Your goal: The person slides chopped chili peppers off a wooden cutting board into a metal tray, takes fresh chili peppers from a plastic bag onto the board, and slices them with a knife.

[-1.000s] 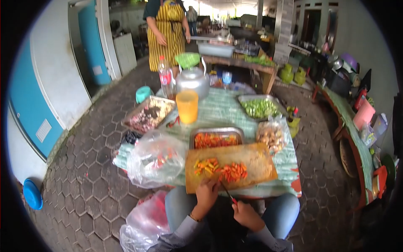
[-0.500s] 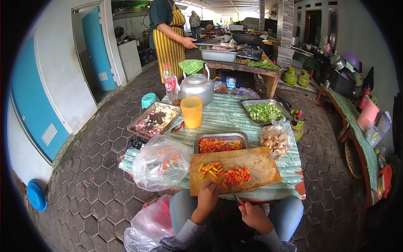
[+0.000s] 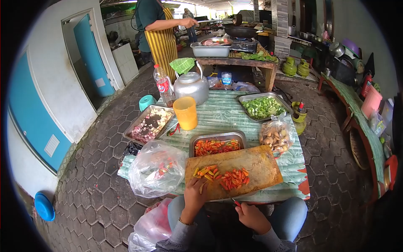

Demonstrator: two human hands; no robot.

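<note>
My left hand (image 3: 194, 194) is at the left front part of the wooden cutting board (image 3: 260, 168), fingers curled beside the yellow-orange chillies (image 3: 206, 171); whatever is between the fingertips is too small to make out. My right hand (image 3: 252, 216) is closed round the red handle of a knife (image 3: 236, 202), its blade pointing up and left over the board's front edge. Cut red chillies (image 3: 234, 178) lie in a pile at the board's middle. Behind the board, a metal tray (image 3: 242, 135) holds more red chillies.
A clear plastic bag (image 3: 147, 176) lies left of the board, a bag of mushroom-like pieces (image 3: 275, 136) behind right. Farther back stand an orange cup (image 3: 185, 113), kettle (image 3: 197, 88), bottle (image 3: 163, 86) and two food trays. A person in a striped apron (image 3: 161, 48) stands beyond.
My left hand has moved left to the yellow-orange chillies. My right hand still has the knife, low by the board's front edge. The other person has raised a long-handled utensil.
</note>
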